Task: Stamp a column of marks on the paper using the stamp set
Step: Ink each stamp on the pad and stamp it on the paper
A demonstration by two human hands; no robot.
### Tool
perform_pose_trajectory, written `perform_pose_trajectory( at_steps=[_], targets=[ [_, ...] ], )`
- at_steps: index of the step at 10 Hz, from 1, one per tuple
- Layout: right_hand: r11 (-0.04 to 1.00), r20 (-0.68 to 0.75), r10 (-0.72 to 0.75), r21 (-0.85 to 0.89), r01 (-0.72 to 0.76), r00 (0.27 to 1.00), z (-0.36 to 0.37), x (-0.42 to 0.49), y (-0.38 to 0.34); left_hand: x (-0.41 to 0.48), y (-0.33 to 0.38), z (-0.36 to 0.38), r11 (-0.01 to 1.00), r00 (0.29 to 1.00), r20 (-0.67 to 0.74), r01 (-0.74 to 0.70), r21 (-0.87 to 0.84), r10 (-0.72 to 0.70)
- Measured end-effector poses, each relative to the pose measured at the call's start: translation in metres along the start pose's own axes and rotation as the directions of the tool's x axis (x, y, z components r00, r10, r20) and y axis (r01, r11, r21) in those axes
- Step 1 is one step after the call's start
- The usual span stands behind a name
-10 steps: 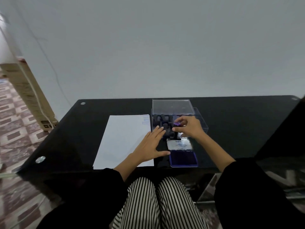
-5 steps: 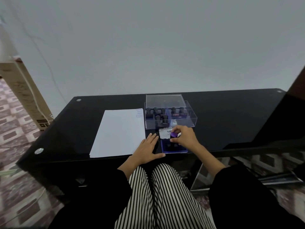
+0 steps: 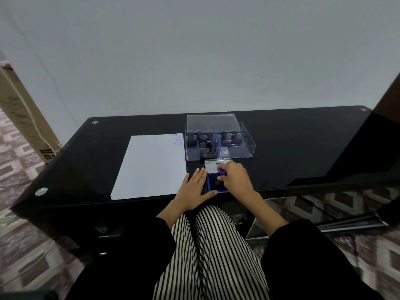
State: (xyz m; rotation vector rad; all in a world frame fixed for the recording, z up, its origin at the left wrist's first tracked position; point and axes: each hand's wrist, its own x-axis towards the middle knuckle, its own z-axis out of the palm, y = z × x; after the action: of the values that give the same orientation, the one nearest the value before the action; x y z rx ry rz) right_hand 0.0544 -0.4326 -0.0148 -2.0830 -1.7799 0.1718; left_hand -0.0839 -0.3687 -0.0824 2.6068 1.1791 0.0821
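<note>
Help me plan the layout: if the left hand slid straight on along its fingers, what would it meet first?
Probably the left corner of the ink pad lid, just ahead of the left hand; if it slips past, the clear stamp box behind.

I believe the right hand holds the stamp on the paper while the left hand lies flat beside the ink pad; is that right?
Not quite: in the head view the right hand holds the stamp on the ink pad, not the paper. The left hand does lie flat beside the ink pad.

Single wide-angle head view, forward and down over black table (image 3: 303,148), lap (image 3: 207,245) nearest, wall (image 3: 194,50) beyond
</note>
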Motion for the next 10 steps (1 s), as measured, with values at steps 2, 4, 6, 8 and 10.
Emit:
perform_pose_trajectory(
  at_steps=[2,4,6,8,10],
  targets=[
    [1.000,0.002,0.009,0.002,-0.009,1.000,0.003,-0.002,0.000,0.000,-0.001,0.001,1.000,1.000,-0.014,-0.014,0.018,0.014],
    [0.998,0.071,0.052,0.023,-0.054,0.996,-0.001,0.013,0.001,0.000,-0.001,0.001,0.999,1.000,-0.005,-0.005,0.035,0.005],
    [0.999,0.106,0.026,0.029,-0.029,0.994,-0.005,0.017,0.003,0.001,-0.001,0.001,0.999,1.000,0.004,-0.004,0.040,0.004],
    [1.000,0.061,-0.009,0.005,0.009,0.998,0.000,0.006,0.005,0.002,0.000,-0.002,0.999,1.000,0.020,-0.001,0.054,0.000],
    [0.998,0.021,-0.042,0.040,0.041,0.999,0.004,-0.006,0.008,0.002,0.003,-0.005,0.999,1.000,0.029,0.000,0.055,-0.001]
  ],
)
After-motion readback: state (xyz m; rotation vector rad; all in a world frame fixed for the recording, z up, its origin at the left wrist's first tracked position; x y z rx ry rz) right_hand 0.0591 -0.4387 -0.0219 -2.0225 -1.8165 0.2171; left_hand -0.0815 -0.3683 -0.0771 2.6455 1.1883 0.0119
